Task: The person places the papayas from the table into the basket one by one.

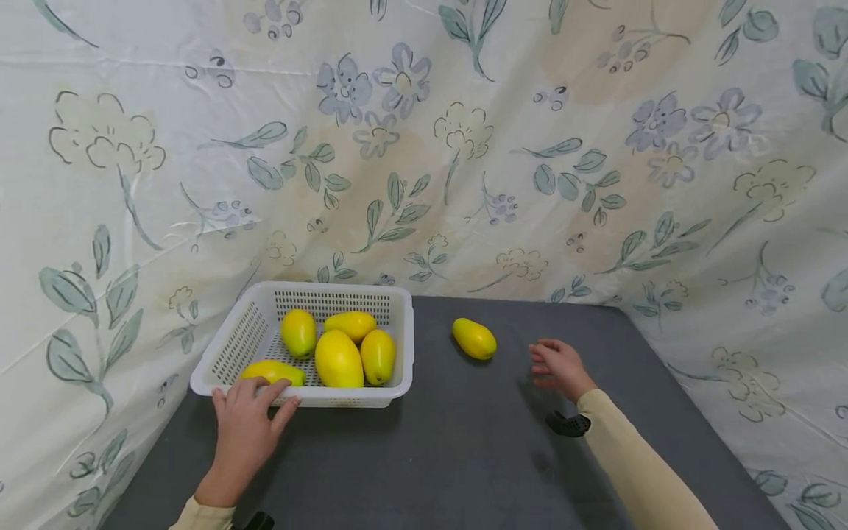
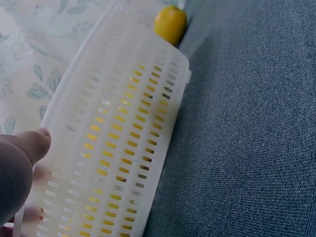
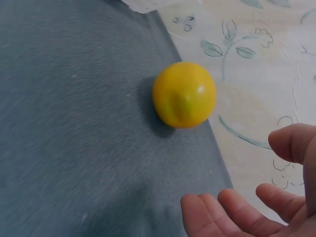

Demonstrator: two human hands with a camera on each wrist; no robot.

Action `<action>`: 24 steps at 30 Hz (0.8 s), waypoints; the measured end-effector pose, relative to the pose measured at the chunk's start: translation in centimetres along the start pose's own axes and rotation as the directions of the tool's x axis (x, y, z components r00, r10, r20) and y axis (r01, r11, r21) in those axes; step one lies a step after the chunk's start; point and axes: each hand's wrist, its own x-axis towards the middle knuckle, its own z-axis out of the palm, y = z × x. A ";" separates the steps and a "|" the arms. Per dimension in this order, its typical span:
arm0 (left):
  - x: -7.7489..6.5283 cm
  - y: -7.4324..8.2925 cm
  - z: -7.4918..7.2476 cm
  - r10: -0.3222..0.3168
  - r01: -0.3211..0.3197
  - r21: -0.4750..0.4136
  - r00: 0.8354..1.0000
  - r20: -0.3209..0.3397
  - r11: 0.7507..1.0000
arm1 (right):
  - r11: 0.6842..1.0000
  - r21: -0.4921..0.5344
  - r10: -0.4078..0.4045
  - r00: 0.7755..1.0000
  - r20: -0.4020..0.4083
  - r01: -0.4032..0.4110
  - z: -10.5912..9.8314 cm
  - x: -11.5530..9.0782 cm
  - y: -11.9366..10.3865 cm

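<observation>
A white plastic basket (image 1: pixel 301 398) with slotted walls stands at the left, several yellow mangoes (image 1: pixel 338 359) lying inside it. My left hand (image 1: pixel 246 425) grips its near rim. In the left wrist view the thumb (image 2: pixel 35 143) lies on the outside of the wall, and fingers show faintly through the plastic. One more mango (image 1: pixel 474 339) lies on the dark table to the right of the basket. My right hand (image 1: pixel 558 370) is held just right of that mango, empty, its fingers loosely spread towards it. In the right wrist view the mango (image 3: pixel 184 95) is apart from the fingertips (image 3: pixel 195 207).
A dark grey cloth-like surface covers the table (image 1: pixel 450 456). Behind it and along the sides hangs a pale floral curtain (image 1: pixel 424 184), close to the basket's far side. A black wrist strap (image 1: pixel 568 424) sits at my right wrist.
</observation>
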 end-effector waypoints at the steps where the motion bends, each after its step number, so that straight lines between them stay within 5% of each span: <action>1: 0.0 -0.1 0.0 -0.002 0.002 0.003 1.000 0.001 1.000 | 1.000 -0.001 0.000 1.000 -0.002 0.000 0.2 0.3 -0.4; 13: 0.2 -0.2 -0.3 0.024 -0.023 0.019 1.000 -0.017 1.000 | 0.999 -0.040 -0.015 1.000 0.018 0.015 3.1 3.9 -4.6; 24: 0.3 0.0 -0.2 0.022 -0.022 0.028 1.000 0.003 0.999 | 0.986 -0.159 -0.028 0.994 0.105 0.045 6.5 5.8 -4.3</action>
